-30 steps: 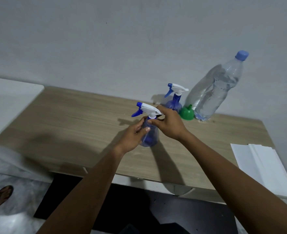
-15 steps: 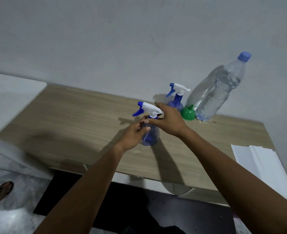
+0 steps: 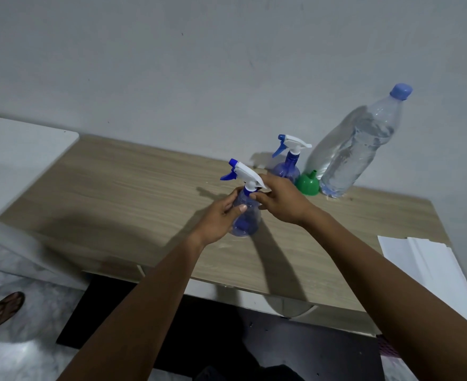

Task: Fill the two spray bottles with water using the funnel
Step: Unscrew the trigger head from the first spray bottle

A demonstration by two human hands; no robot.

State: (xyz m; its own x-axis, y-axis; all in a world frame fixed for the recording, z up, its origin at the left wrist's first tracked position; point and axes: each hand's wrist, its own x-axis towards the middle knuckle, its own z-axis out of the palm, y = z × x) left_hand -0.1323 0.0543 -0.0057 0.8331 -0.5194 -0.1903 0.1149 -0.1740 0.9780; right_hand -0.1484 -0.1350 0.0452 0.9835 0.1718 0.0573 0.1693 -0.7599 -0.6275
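So your left hand (image 3: 221,215) is wrapped round the belly of the near spray bottle (image 3: 247,218), the see-through blue plastic one with the white trigger head and blue nozzle. Your thumb lies across its front. Your right hand (image 3: 282,199) is up at the neck, fingertips pinching the collar right under that white head. The bottle stands upright on the light wood-grain table (image 3: 130,193), roughly mid-table, with its head on. Honestly can't tell from here whether there's any water in it.

Back against the grey wall (image 3: 227,64) sits the far spray bottle (image 3: 288,167), same blue plastic and white trigger, upright, with neither of your hands on it. Just beside it on your right is the small green plastic funnel (image 3: 306,185), flipped wide mouth down with the spout poking up. It's tucked between that sprayer and the big clear plastic water bottle (image 3: 356,152) with the blue cap. That one's capped and has water up to about the shoulder.

At the right end of the table a stack of white paper sheets (image 3: 430,270) lies flat, well apart from the bottles. Down at the lower left there's a foot (image 3: 1,312) in a sandal on the pale floor.
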